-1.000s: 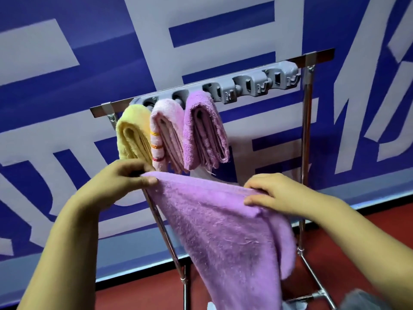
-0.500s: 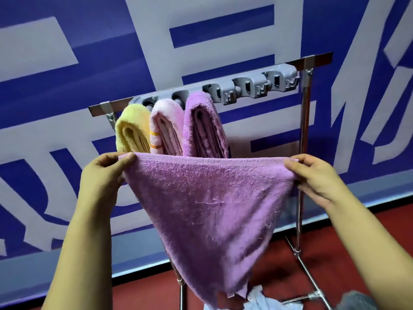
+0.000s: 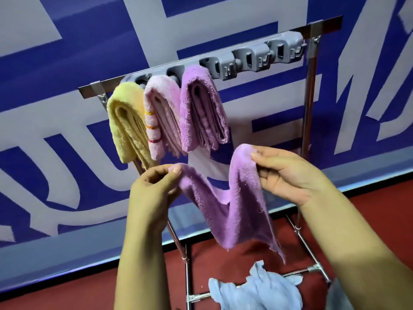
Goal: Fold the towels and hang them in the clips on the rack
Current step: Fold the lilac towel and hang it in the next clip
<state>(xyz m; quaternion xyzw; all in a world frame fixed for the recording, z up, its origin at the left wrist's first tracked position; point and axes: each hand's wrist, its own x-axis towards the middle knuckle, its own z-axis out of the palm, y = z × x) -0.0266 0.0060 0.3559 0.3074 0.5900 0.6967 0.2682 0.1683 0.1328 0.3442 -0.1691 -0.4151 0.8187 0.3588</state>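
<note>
- Closest to me, a light blue cloth (image 3: 254, 287) lies in a heap on the red floor (image 3: 67, 294), draped over the low bar of the rack.
- My left hand (image 3: 152, 193) pinches one top corner of a purple towel (image 3: 232, 198) between thumb and fingers.
- My right hand (image 3: 288, 175) pinches the other top corner, and that corner sits a bit higher.
- The purple towel sags in a dip between my two hands, and its bottom point hangs down in the air above the blue cloth.
- I hold the purple towel in front of the rack (image 3: 310, 104), just below the hanging towels.
- Farther back, three folded towels hang side by side from the gray clips (image 3: 252, 61) on the top bar.
- The yellow towel (image 3: 127, 121) is on the left, the pink towel (image 3: 161, 117) with orange and red stripes is in the middle, and the folded purple towel (image 3: 201, 108) is on the right.
- The three touch each other.
- The clips to the right of them hold nothing.
- Behind it all is a blue and white wall (image 3: 67, 63).
</note>
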